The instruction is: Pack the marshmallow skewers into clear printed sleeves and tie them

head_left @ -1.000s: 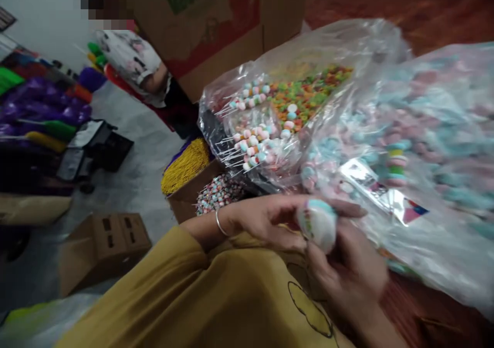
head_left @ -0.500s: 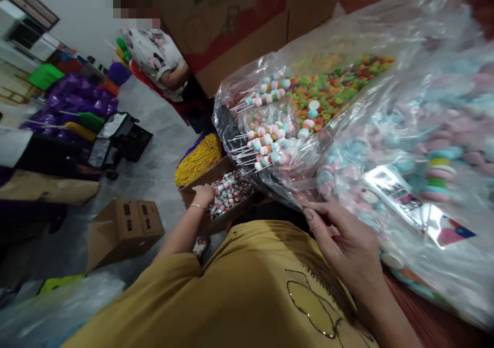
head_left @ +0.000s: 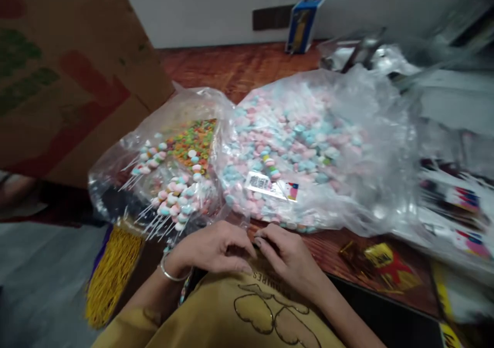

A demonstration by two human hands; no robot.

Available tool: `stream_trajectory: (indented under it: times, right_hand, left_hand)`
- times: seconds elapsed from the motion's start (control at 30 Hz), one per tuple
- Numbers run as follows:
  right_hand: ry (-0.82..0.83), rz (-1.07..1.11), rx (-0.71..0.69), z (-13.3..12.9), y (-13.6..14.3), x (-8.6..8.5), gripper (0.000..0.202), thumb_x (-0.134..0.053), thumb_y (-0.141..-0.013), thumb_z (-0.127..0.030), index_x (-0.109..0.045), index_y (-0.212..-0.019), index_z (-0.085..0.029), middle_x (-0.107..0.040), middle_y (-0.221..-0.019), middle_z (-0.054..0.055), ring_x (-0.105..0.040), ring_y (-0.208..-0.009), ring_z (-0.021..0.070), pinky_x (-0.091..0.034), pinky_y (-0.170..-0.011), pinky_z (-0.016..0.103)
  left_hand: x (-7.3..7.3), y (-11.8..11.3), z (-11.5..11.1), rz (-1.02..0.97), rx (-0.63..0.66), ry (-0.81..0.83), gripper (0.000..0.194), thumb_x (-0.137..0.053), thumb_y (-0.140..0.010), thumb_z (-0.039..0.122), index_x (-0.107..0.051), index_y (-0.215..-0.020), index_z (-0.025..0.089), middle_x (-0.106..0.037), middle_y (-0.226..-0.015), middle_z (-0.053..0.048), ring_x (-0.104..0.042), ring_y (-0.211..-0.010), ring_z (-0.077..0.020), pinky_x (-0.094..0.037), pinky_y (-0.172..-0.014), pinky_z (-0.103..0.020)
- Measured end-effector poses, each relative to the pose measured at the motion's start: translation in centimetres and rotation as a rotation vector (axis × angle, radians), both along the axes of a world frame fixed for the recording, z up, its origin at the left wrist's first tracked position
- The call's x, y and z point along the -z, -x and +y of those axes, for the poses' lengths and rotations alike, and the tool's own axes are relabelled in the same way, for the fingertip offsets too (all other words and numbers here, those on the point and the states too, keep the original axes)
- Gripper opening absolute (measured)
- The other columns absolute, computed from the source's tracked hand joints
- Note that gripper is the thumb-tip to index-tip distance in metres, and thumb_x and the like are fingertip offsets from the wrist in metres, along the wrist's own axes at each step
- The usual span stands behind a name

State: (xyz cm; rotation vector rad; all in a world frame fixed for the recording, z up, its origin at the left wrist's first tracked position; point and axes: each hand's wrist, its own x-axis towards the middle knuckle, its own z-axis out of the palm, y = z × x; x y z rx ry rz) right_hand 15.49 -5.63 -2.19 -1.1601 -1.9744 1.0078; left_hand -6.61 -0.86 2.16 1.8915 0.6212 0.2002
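The marshmallow skewers (head_left: 178, 203) lie forward-left of the nearer left hand (head_left: 218, 247), thumb and fingers parted; whether the right hand (head_left: 287, 255) grips anything is indeterminable.

Reddish desk (head_left: 216, 66) bears clear marshmallow bag (head_left: 293, 137); left of it, ring-candy bag (head_left: 193, 141); behind it, blue box (head_left: 303, 28); front-right, gold-and-red wrappers (head_left: 386, 265).

Left hand (head_left: 216, 247) and right hand (head_left: 289, 255) are close together near bagged pastel marshmallows (head_left: 297, 144).
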Motion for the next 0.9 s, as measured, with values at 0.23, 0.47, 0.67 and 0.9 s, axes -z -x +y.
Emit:
stream_trajectory:
  times: [0.23, 0.47, 0.67, 0.9]
  right_hand:
    - [0.004, -0.090, 0.326, -1.7, -5.6, -0.8, 0.017, -0.052, -0.100, -0.020, -0.066, -0.090, -0.022, -0.069, -0.082, 0.001, -0.064, -0.072, 0.0157, -0.049, -0.066, 0.026]
    - [0.061, -0.149, 0.749, -6.1, -13.0, 0.9, 0.019, -0.057, -0.097, -0.031, -0.071, -0.088, -0.022, -0.075, -0.084, 0.002, -0.069, -0.074, 0.0178, -0.051, -0.067, 0.028]
    - [0.023, -0.453, 1.112, -9.5, -16.5, 4.2, 0.022, -0.055, -0.095, -0.037, -0.070, -0.088, -0.021, -0.074, -0.085, 0.005, -0.066, -0.073, 0.0219, -0.045, -0.066, 0.032]
    - [-0.063, -0.474, 1.107, -9.7, -14.8, 4.7, 0.021, -0.056, -0.098, -0.037, -0.069, -0.097, -0.020, -0.070, -0.097, 0.009, -0.065, -0.093, 0.0260, -0.049, -0.081, 0.038]
  left_hand:
    - [1.9, -6.5, 3.5, -0.058, -0.144, -0.217, 0.016, -0.060, -0.097, 0.026, -0.074, -0.105, 0.021, -0.075, -0.097, -0.005, -0.068, -0.090, -0.0171, -0.049, -0.082, -0.030]
    - [3.4, -7.4, 3.4, 0.055, -0.082, -0.279, 0.017, -0.057, -0.100, 0.030, -0.071, -0.106, 0.023, -0.074, -0.097, -0.005, -0.067, -0.089, -0.0181, -0.050, -0.080, -0.032]
    - [3.5, -7.8, 1.7, 0.075, -0.038, -0.210, 0.015, -0.058, -0.098, 0.027, -0.072, -0.101, 0.023, -0.075, -0.092, -0.003, -0.068, -0.084, -0.0169, -0.051, -0.075, -0.030]
    - [3.5, -9.6, 0.2, 0.146, 0.048, -0.160, 0.014, -0.059, -0.098, 0.028, -0.071, -0.103, 0.022, -0.073, -0.096, -0.003, -0.066, -0.087, -0.0161, -0.048, -0.078, -0.029]
